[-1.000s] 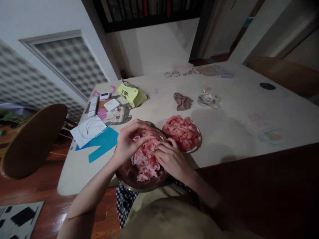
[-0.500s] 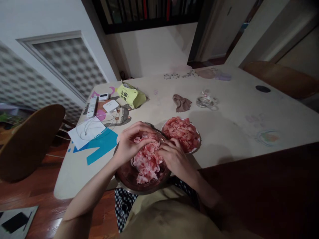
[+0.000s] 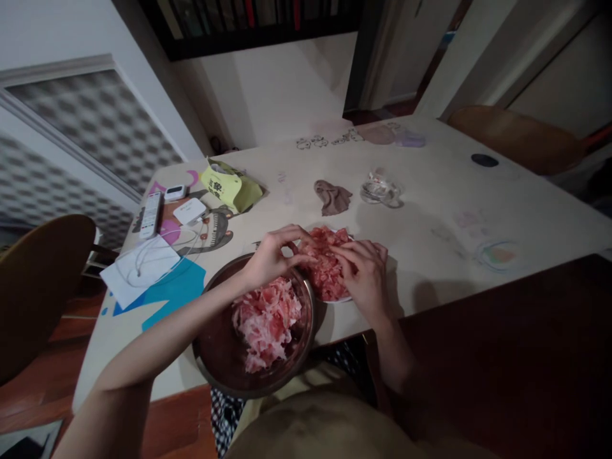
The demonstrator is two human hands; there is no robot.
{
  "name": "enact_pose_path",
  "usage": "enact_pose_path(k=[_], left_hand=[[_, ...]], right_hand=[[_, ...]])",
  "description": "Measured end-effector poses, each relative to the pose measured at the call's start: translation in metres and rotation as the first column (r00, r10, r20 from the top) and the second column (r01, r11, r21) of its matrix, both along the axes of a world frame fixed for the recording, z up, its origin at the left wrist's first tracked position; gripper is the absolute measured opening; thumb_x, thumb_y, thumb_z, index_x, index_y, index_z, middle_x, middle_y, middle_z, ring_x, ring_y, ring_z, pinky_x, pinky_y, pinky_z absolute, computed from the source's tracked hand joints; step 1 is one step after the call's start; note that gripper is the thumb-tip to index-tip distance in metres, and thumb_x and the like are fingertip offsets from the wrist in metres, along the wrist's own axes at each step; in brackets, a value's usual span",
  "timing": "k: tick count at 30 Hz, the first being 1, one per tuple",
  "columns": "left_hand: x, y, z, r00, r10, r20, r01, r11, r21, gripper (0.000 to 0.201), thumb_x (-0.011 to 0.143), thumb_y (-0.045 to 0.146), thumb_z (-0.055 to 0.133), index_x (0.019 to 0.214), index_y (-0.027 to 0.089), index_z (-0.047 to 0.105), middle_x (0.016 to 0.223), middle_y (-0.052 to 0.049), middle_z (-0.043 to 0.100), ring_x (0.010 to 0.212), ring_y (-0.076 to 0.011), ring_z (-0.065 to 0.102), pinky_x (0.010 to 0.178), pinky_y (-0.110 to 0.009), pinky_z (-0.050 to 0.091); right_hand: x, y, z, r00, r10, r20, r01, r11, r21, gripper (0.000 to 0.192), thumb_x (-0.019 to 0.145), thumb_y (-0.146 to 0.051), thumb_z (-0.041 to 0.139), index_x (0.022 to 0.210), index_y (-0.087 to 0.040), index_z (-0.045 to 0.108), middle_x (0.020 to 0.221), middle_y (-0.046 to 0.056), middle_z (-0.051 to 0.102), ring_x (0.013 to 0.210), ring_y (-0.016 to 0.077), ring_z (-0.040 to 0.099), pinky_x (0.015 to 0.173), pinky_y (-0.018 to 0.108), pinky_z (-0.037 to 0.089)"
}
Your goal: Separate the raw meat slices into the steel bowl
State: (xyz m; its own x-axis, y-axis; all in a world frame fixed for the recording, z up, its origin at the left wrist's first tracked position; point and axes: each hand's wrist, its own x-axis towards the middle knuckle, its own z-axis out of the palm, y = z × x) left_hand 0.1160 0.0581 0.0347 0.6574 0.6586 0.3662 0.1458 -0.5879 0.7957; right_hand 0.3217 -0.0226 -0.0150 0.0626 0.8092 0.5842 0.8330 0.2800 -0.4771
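Observation:
A steel bowl [image 3: 312, 313] at the table's front edge holds a heap of thin, pale pink raw meat slices [image 3: 268, 325]. Just beyond its right rim is a white plate [image 3: 340, 300] piled with darker red raw meat [image 3: 327, 274]. Reaching across the bowl, my left hand [image 3: 280, 254] has its curled fingers and thumb at the plate's left side, closed on meat. From the right, my right hand [image 3: 366, 277] bends its fingers onto the same pile, gripping meat too. The exact piece between the fingertips blends into the pile.
On the left lie a yellow-green bag [image 3: 232, 186], a remote control [image 3: 152, 215], a white box with a cable [image 3: 190, 211] and a white sheet [image 3: 138, 268]. Behind the plate are a brown cloth [image 3: 332, 197] and a clear glass item [image 3: 379, 190]. A chair [image 3: 48, 287] stands at left.
Both hands have moved from over the bowl to the meat on the plate. The pale slices in the bowl are now uncovered. The view has shifted slightly to the right.

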Motion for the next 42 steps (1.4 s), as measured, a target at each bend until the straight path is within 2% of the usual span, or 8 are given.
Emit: enact_pose_path(k=[9, 13, 16, 20, 25, 30, 34, 42], left_hand=[[0.033, 0.01, -0.014, 0.999, 0.022, 0.044, -0.014, 0.985, -0.17, 0.029, 0.083, 0.038, 0.08, 0.101, 0.015, 0.076, 0.104, -0.012, 0.072, 0.093, -0.0195, 0.07, 0.081, -0.03, 0.06], [0.038, 0.008, -0.016, 0.994, 0.054, 0.093, -0.025, 0.959, -0.282, 0.03, 0.082, 0.035, 0.082, 0.102, 0.014, 0.075, 0.107, -0.011, 0.071, 0.093, -0.0179, 0.07, 0.082, -0.029, 0.063], [0.04, 0.005, -0.017, 0.992, 0.085, 0.091, -0.053, 0.948, -0.314, 0.027, 0.082, 0.029, 0.081, 0.103, 0.014, 0.075, 0.108, -0.011, 0.072, 0.094, -0.0167, 0.07, 0.082, -0.026, 0.062], [0.04, -0.001, -0.016, 0.99, 0.104, 0.098, -0.065, 0.938, -0.34, 0.026, 0.083, 0.02, 0.078, 0.108, 0.015, 0.074, 0.114, -0.011, 0.071, 0.097, -0.016, 0.07, 0.083, -0.024, 0.062], [0.039, -0.01, -0.01, 0.993, 0.056, 0.106, -0.02, 0.949, -0.313, 0.026, 0.089, 0.015, 0.069, 0.115, 0.016, 0.073, 0.119, -0.012, 0.073, 0.107, -0.0181, 0.071, 0.089, -0.027, 0.062], [0.04, -0.013, -0.008, 0.989, 0.097, 0.108, -0.061, 0.953, -0.296, 0.02, 0.086, 0.024, 0.077, 0.105, 0.014, 0.075, 0.108, -0.011, 0.078, 0.101, -0.0199, 0.074, 0.088, -0.031, 0.064], [0.038, -0.014, -0.011, 0.981, 0.123, 0.15, -0.075, 0.954, -0.291, 0.024, 0.083, 0.029, 0.081, 0.101, 0.014, 0.074, 0.103, -0.01, 0.077, 0.094, -0.0181, 0.074, 0.083, -0.028, 0.064], [0.033, -0.019, -0.009, 0.985, 0.147, 0.09, -0.147, 0.989, -0.007, 0.022, 0.088, 0.026, 0.075, 0.109, 0.018, 0.074, 0.107, -0.01, 0.076, 0.1, -0.0189, 0.073, 0.088, -0.03, 0.062]], right_hand=[[0.003, 0.003, -0.001, 0.998, -0.009, -0.069, 0.01, 1.0, 0.007, 0.019, 0.095, -0.012, 0.056, 0.095, -0.025, 0.071, 0.092, 0.0, 0.075, 0.095, 0.0191, 0.065, 0.098, 0.04, 0.037], [0.004, 0.003, -0.001, 0.993, -0.03, -0.117, 0.031, 0.999, 0.009, 0.012, 0.094, -0.017, 0.061, 0.09, -0.024, 0.069, 0.092, -0.001, 0.075, 0.094, 0.019, 0.065, 0.098, 0.04, 0.038], [0.003, 0.002, 0.001, 0.986, -0.065, -0.152, 0.071, 0.997, 0.039, 0.016, 0.094, -0.014, 0.058, 0.091, -0.025, 0.07, 0.094, 0.0, 0.076, 0.095, 0.0188, 0.067, 0.098, 0.04, 0.039], [-0.003, -0.001, 0.007, 0.974, -0.095, -0.205, 0.121, 0.986, 0.117, 0.009, 0.093, -0.021, 0.066, 0.096, -0.027, 0.072, 0.094, 0.0, 0.077, 0.095, 0.0186, 0.069, 0.097, 0.039, 0.042], [-0.01, -0.004, 0.01, 0.969, -0.128, -0.211, 0.166, 0.97, 0.175, 0.005, 0.092, -0.024, 0.071, 0.096, -0.028, 0.072, 0.092, 0.0, 0.077, 0.093, 0.0185, 0.07, 0.096, 0.039, 0.045], [-0.01, -0.006, 0.012, 0.965, -0.14, -0.222, 0.196, 0.948, 0.251, 0.008, 0.091, -0.021, 0.071, 0.093, -0.028, 0.071, 0.091, -0.002, 0.078, 0.091, 0.017, 0.071, 0.095, 0.038, 0.046], [-0.011, -0.007, 0.015, 0.977, -0.12, -0.173, 0.165, 0.948, 0.271, 0.01, 0.091, -0.018, 0.071, 0.092, -0.027, 0.071, 0.092, -0.003, 0.079, 0.092, 0.0171, 0.072, 0.095, 0.039, 0.045], [-0.017, -0.007, 0.012, 0.984, -0.178, 0.005, 0.162, 0.905, 0.392, 0.021, 0.086, -0.014, 0.075, 0.102, -0.028, 0.073, 0.099, -0.004, 0.081, 0.095, 0.0167, 0.075, 0.099, 0.038, 0.044]])
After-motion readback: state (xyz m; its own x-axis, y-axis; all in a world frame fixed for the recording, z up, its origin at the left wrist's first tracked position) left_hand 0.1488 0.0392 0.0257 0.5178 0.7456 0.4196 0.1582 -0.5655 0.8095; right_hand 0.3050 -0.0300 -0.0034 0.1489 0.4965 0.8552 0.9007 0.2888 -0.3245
